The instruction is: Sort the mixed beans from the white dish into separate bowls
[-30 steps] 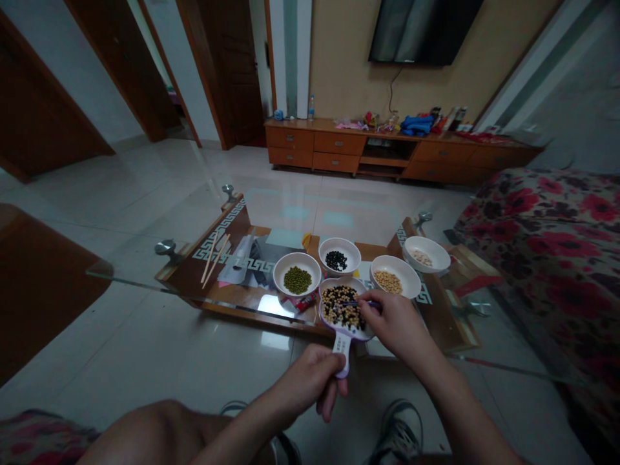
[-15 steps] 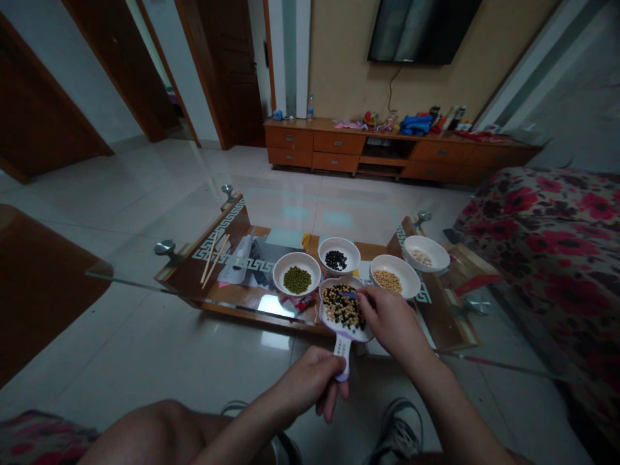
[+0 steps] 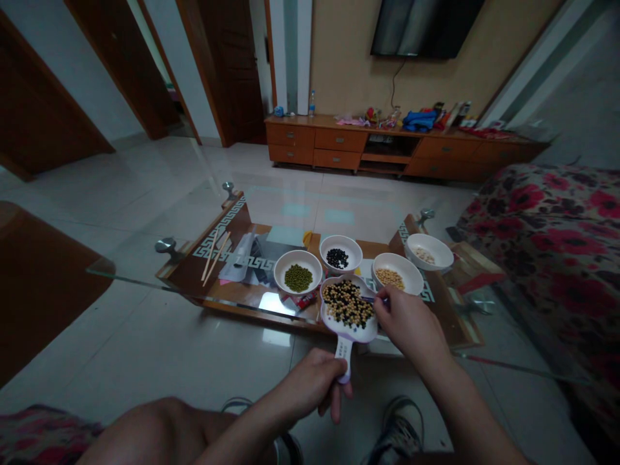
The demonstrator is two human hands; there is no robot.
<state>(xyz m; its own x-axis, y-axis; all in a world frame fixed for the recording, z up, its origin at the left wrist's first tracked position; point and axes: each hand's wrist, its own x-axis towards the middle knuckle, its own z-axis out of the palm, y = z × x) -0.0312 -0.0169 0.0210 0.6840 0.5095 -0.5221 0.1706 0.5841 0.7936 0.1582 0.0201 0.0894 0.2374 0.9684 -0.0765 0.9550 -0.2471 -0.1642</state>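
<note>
Item: our left hand (image 3: 310, 384), fingers curled shut round the handle of a white-and-lilac scoop dish (image 3: 349, 337). The grip holds the dish up before us, within easy reach of the other hand. Contents: mixed black and yellow beans (image 3: 347, 303). Item: our right hand (image 3: 411, 329), fingers pressed together, pinching a thin purple implement (image 3: 372, 299) at the dish's edge; the hand hides its far end, so we cannot tell its tip. Beyond, on the glass tabletop (image 3: 101, 268), stand four white bowls, sorted one kind to each: green mung beans (image 3: 298, 254), black beans (image 3: 340, 238), yellow soybeans (image 3: 392, 256), pale beans (image 3: 429, 237). The raised dish partly screens the soybean bowl. Also present: wooden chopsticks (image 3: 216, 258), floral sofa (image 3: 547, 226).
</note>
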